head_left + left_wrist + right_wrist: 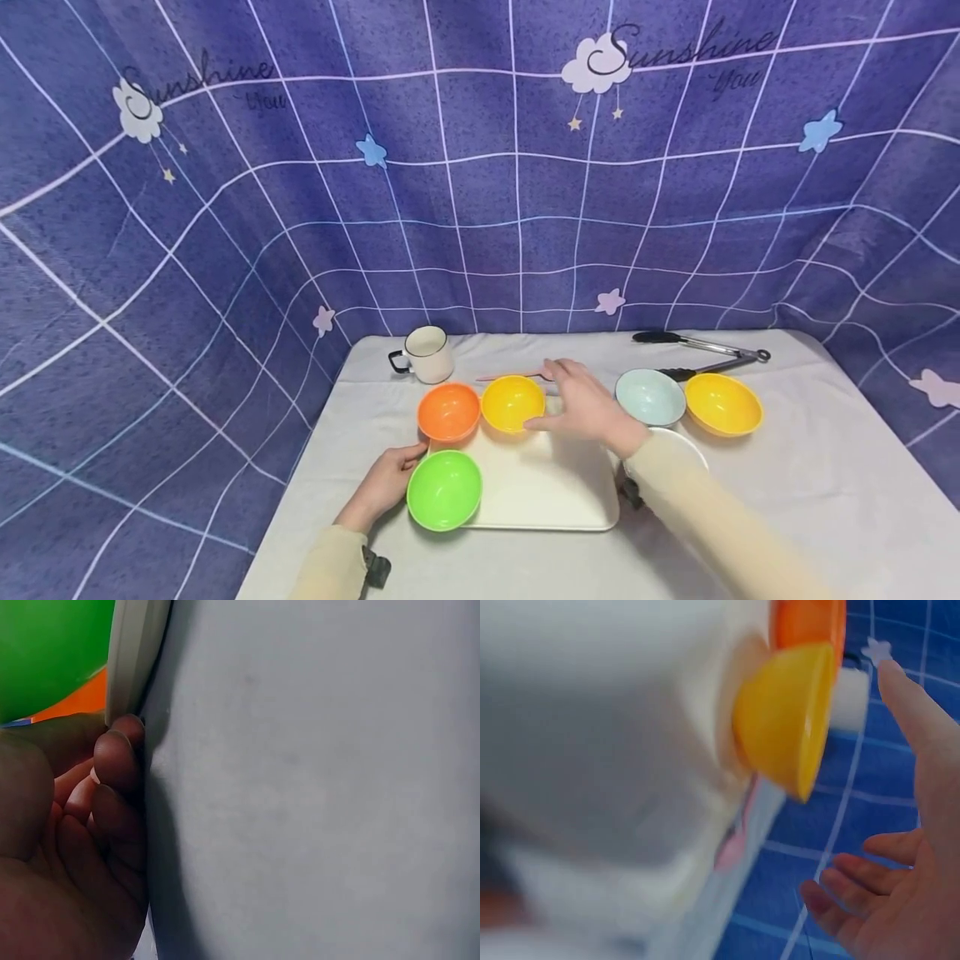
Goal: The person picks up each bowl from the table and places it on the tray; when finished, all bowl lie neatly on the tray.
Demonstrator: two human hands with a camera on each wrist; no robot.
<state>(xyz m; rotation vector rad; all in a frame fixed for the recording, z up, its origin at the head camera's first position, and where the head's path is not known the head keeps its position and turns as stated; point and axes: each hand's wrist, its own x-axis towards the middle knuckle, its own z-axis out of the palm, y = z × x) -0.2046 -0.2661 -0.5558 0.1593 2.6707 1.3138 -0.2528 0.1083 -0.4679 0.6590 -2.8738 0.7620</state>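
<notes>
A cream tray (pixel 547 483) lies on the table with a green bowl (pixel 445 492) at its near left, an orange bowl (pixel 448 412) at its far left and a yellow bowl (pixel 513 404) beside that one. My left hand (pixel 386 483) pinches the tray's left edge, its fingertips at the rim (pixel 135 667) in the left wrist view. Over the tray's far side, my right hand (pixel 588 408) is just right of the yellow bowl. In the right wrist view that hand (pixel 900 885) has spread, loosely bent fingers and holds nothing, apart from the yellow bowl (pixel 780 712).
Behind the tray stand a white mug (pixel 429 357) and a pink utensil (pixel 517 377), partly hidden by my right hand. To the right are a light blue bowl (pixel 650 397), another yellow bowl (pixel 723 405), tongs (pixel 712 344) and a white bowl (pixel 678 446) partly covered by my sleeve.
</notes>
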